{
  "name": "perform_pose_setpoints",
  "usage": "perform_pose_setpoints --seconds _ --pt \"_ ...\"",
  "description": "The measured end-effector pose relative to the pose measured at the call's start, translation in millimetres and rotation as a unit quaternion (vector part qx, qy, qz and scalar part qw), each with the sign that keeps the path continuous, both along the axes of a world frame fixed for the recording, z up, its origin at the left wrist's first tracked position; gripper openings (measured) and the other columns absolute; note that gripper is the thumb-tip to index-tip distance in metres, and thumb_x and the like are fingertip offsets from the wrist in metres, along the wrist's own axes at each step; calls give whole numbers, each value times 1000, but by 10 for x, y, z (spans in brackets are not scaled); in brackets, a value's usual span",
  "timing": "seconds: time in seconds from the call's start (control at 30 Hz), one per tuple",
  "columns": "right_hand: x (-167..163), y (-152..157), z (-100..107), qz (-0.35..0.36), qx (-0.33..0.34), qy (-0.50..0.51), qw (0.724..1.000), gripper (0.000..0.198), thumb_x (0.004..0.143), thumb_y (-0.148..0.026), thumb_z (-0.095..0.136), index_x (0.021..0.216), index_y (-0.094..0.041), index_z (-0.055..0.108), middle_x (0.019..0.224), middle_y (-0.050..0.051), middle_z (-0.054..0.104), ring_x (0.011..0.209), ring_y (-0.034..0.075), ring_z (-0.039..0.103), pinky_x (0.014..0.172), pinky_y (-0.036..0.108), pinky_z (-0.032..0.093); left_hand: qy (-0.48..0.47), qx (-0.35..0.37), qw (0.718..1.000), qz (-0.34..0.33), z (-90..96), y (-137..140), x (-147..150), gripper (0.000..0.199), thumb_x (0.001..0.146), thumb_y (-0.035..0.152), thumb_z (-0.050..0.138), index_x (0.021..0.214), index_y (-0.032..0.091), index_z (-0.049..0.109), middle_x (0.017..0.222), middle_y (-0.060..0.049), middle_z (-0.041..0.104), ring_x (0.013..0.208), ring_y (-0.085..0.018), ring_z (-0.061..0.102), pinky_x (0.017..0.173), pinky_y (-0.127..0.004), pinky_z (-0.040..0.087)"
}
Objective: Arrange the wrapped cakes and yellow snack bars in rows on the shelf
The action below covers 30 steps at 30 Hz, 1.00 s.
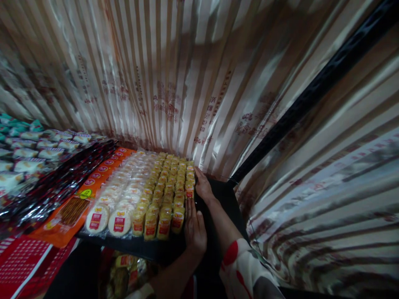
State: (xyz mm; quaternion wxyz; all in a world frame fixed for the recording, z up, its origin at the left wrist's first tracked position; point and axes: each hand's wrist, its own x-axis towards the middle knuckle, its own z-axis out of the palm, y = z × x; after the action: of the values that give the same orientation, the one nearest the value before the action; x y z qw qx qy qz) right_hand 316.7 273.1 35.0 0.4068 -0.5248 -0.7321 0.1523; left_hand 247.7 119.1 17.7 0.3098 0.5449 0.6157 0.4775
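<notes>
Rows of small yellow wrapped snack packs stand on a black shelf. My left hand lies flat along the near right side of these rows, its fingers stretched forward and touching the outer packs. Farther back, my right hand rests against the same side, with its palm turned toward the packs and its fingers extended. Neither hand grips anything. To the left of the yellow packs are clear-wrapped round white cakes in rows.
Orange snack bags, dark shiny packets and pale wrapped packets line the left side. A black upright post slants up at the right. Printed silvery sheeting hangs behind. Below the shelf are more packs.
</notes>
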Motion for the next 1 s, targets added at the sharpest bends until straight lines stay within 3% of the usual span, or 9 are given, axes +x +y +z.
perform_pose_setpoints --seconds 0.27,0.47,0.6,0.77,0.87,1.0 --pt "-60 -101 5 -2 -34 39 999 64 71 -7 47 132 -25 43 132 2 50 122 17 46 104 35 36 7 33 999 13 -30 -38 7 48 93 30 26 135 9 37 144 -14 32 135 -21 25 113 -43 23" --pt "-80 -153 -114 -68 -46 102 991 59 75 -13 44 134 -22 39 121 5 59 109 17 57 99 37 41 8 42 998 39 -21 -25 22 47 92 29 28 135 13 38 144 -10 32 135 -19 26 114 -37 22" --pt "-78 -242 -201 -140 -27 108 984 49 75 -12 37 121 -13 52 114 12 62 101 18 59 94 37 45 16 35 999 31 -10 -31 8 47 92 28 27 135 10 37 145 -11 31 136 -19 24 114 -37 22" --pt "-49 -482 -217 -190 -5 124 974 37 76 -18 38 101 -13 64 99 10 65 89 17 61 85 34 50 3 35 999 27 35 -50 -18 46 91 27 27 133 10 40 144 -12 33 137 -20 20 114 -39 20" --pt "-49 -704 -201 -194 -28 164 967 36 79 -26 38 104 -15 63 99 9 66 84 17 63 77 32 53 1 22 1000 15 97 -66 -37 47 91 27 26 132 10 41 143 -13 34 137 -21 20 114 -42 19" --pt "-104 -925 -158 -160 -51 179 969 40 83 -36 41 113 -17 60 107 9 66 95 20 62 82 35 52 -12 31 999 2 171 -99 -67 47 90 27 27 132 12 41 142 -11 37 137 -19 20 114 -40 19"
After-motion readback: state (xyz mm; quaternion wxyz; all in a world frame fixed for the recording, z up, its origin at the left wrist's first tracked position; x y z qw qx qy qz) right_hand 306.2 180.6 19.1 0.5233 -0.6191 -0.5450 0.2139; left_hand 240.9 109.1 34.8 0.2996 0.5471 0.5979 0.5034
